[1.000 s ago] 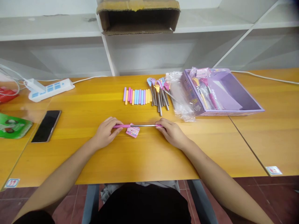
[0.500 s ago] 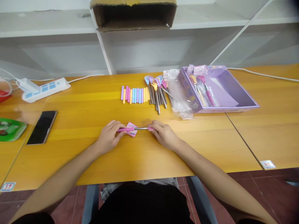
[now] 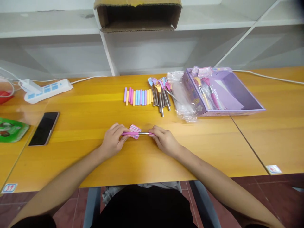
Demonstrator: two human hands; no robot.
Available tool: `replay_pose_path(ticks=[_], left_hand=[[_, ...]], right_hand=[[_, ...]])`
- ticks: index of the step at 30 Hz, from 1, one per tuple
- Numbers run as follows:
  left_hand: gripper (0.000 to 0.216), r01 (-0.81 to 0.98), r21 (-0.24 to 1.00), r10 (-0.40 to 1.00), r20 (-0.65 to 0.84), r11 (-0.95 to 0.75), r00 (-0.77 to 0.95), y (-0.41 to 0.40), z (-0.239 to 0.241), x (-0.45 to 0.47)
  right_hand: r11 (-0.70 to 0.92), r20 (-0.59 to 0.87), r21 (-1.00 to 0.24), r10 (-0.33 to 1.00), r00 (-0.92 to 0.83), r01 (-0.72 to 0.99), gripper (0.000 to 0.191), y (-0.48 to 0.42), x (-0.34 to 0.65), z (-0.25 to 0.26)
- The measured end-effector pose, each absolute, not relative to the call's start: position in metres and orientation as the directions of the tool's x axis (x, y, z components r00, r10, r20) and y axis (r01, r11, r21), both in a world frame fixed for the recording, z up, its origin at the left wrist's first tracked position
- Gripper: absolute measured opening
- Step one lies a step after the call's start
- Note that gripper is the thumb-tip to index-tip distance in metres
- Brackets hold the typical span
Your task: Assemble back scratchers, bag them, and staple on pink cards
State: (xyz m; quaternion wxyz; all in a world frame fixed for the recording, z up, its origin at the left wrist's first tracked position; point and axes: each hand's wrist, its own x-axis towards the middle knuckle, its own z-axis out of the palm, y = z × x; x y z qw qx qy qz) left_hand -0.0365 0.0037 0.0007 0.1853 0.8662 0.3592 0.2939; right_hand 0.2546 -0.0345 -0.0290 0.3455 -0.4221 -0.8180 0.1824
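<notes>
A back scratcher (image 3: 143, 133) with a pink handle and a metal rod lies level between my two hands. My left hand (image 3: 114, 139) is closed around the pink handle. At the other end, my right hand (image 3: 165, 139) pinches the pink head, which its fingers mostly hide. A small pink printed card (image 3: 135, 129) shows behind the handle, beside my left fingertips; whether it is held or lies on the table, I cannot tell. Further back sit a row of coloured handle tubes (image 3: 138, 97) and a pile of metal rods with hand-shaped heads (image 3: 161, 95).
Clear plastic bags (image 3: 181, 98) lie against a purple box (image 3: 237, 95) holding bagged back scratchers. To the left are a phone (image 3: 44, 129), a green packet (image 3: 13, 130) and a white power strip (image 3: 48, 91). A cardboard box (image 3: 139, 30) stands on the shelf above.
My hands have come slightly closer together, and less of the metal rod shows between them. The view has shifted a little.
</notes>
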Motion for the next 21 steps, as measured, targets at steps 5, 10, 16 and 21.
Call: replay_pose_path(ticks=[5,10,16,21], left_hand=[[0.020,0.501,0.547,0.734,0.392,-0.671,0.555,0.004,0.000,-0.035],[0.023,0.496,0.591,0.719,0.222,-0.636,0.658,0.015,0.005,-0.043],[0.035,0.645,0.251,0.692,0.214,-0.721,0.690,0.020,0.025,-0.050],[0.037,0.644,0.069,0.646,0.141,-0.762,0.750,0.001,0.044,-0.024]], right_hand=[[0.584,0.413,-0.573,0.812,-0.413,0.575,0.023,-0.037,0.254,-0.029],[0.577,0.370,-0.587,0.815,-0.446,0.568,0.022,-0.031,0.260,-0.022],[0.568,0.429,-0.591,0.822,-0.373,0.572,0.020,-0.022,0.266,-0.012],[0.625,0.435,-0.461,0.778,-0.452,0.630,0.023,-0.027,0.267,-0.005]])
